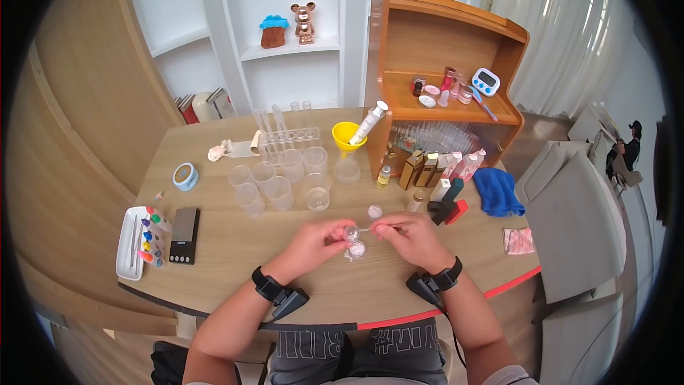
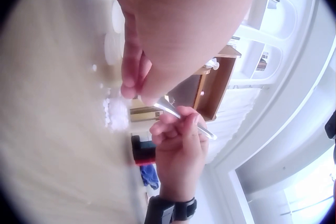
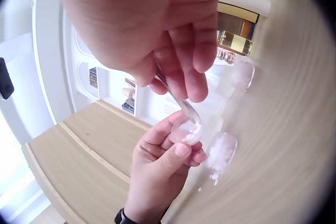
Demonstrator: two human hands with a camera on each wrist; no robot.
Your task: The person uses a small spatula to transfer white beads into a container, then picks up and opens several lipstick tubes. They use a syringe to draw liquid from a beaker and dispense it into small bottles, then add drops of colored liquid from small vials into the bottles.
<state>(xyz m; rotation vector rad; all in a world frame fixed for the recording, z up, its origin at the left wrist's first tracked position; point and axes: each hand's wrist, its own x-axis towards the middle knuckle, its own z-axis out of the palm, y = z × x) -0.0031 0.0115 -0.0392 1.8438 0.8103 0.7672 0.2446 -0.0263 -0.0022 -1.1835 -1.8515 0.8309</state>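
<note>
Pale, grained wood is the table (image 1: pixel 228 242) in the head view, with white shelves (image 1: pixel 313 71) behind; above it, the left hand (image 1: pixel 313 244) pinches a small clear cup (image 1: pixel 350 234) in its fingers, the right hand (image 1: pixel 413 237) a thin spatula (image 1: pixel 365 229). In the left wrist view, the spatula shines like metal. In the right wrist view, its tip is at the round cup's mouth, beside white crumbs (image 3: pixel 192 134).
</note>
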